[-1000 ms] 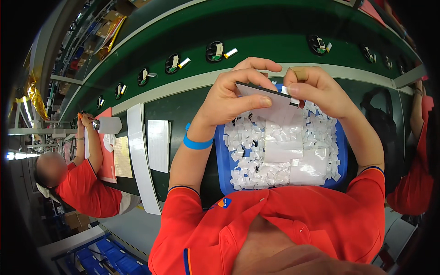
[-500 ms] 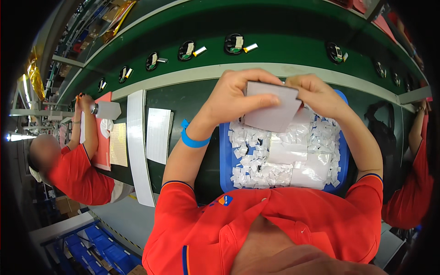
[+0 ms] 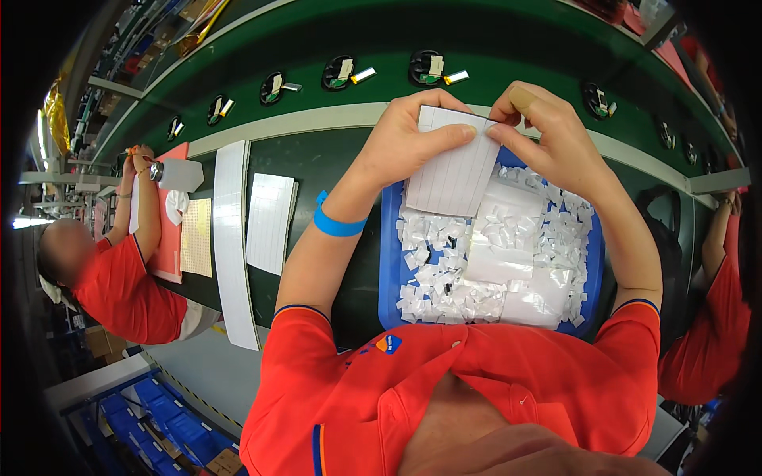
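A thin stack of white lined sheets (image 3: 451,176) is raised over the far left part of a blue tray (image 3: 390,274). My left hand (image 3: 397,141) grips it, thumb flat across the front and fingers behind. At the stack's upper right corner, my right hand (image 3: 549,133) pinches the edge between thumb and bent fingers; a tan bandage wraps one finger. Whether a single sheet is peeled away there cannot be made out. Many small white pieces (image 3: 436,278) fill the tray, along with clear bags of more pieces (image 3: 500,254).
Beyond the tray, a green conveyor (image 3: 508,67) carries several black round devices (image 3: 427,68) with small silver parts. On my left lie white lined sheets (image 3: 271,222) and a long white strip (image 3: 231,246). A black strap-like item (image 3: 663,214) is on the right. Co-workers in red (image 3: 127,289) sit at both sides.
The stack has turned from a tilted, plain grey face to its lined white face. My right hand has shifted up, its fingers opening out around the corner. The conveyor devices have moved right.
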{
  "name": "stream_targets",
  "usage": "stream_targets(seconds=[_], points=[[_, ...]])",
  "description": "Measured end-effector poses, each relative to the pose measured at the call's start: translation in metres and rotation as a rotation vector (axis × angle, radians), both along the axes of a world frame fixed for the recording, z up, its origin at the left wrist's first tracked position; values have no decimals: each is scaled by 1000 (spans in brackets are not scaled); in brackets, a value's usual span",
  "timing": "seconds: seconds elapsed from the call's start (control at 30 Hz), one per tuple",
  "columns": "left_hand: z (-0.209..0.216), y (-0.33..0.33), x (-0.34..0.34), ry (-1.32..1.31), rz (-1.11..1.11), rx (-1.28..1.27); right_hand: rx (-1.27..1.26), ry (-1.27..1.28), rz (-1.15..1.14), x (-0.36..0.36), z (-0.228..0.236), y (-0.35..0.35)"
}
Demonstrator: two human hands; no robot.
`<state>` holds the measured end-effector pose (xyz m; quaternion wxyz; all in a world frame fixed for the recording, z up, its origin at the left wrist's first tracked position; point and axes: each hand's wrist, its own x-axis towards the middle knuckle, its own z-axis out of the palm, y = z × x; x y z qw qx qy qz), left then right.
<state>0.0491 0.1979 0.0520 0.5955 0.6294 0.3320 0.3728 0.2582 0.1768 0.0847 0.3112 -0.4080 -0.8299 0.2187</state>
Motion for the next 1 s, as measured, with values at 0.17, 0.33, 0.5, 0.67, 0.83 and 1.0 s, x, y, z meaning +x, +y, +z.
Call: stream_targets(seconds=[0.17, 0.33, 0.5, 0.67, 0.83, 1.0], points=[[0, 6, -6, -64, 74, -147, 298, 158, 11, -4, 1, 10], [-13, 11, -2, -112, 43, -129, -59, 219, -106, 13, -42, 96], [-15, 12, -4, -176, 6, -76, -410, 148, -196, 7, -82, 152], [-9, 9, -4, -60, -47, -122, -461, 43, -185, 9, -92, 167], [-9, 7, -3, -41, -66, -79, -479, 21, -207, 12, -93, 167], [-8, 7, -3, -39, -106, -60, -441, -23, -232, 17, -93, 165]])
